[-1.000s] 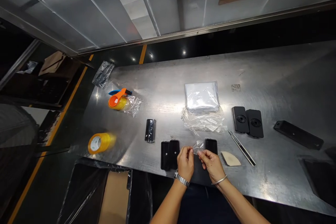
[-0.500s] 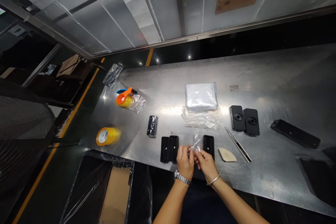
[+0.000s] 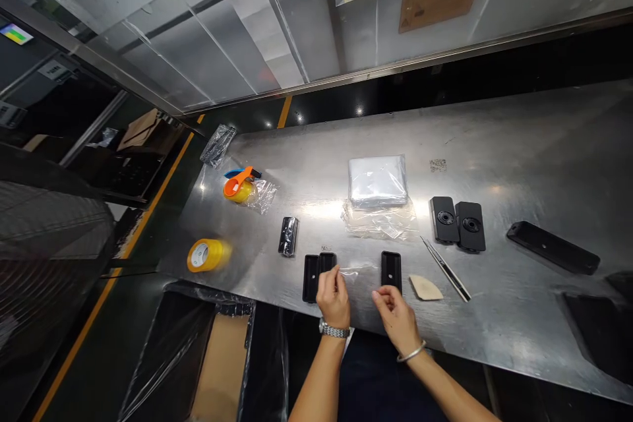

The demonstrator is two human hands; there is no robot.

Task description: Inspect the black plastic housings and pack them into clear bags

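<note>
My left hand (image 3: 333, 297) is closed beside and partly over two narrow black trays (image 3: 310, 278). A faint clear plastic strip (image 3: 357, 270) shows just right of its fingertips; what the fingers pinch is too small to tell. Thumb and index finger of my right hand (image 3: 395, 318) are drawn together, just below a single black tray (image 3: 391, 268). Anything between them is hidden. Beyond the hands, a stack of clear bags (image 3: 378, 179) rests on loose plastic film (image 3: 380, 221). To the left lies a plastic-wrapped black piece (image 3: 287, 237).
On the metal table (image 3: 306, 165) are a yellow tape roll (image 3: 205, 255), an orange tape dispenser (image 3: 240, 182), a beige wedge (image 3: 425, 288), a silver knife-like tool (image 3: 446, 269), two black blocks (image 3: 471, 226) and a long black part (image 3: 552, 247). An open box (image 3: 222, 362) sits below.
My hands have moved apart, the left one leftwards and the right one slightly right and down. The crumpled clear plastic that was between them no longer shows there.
</note>
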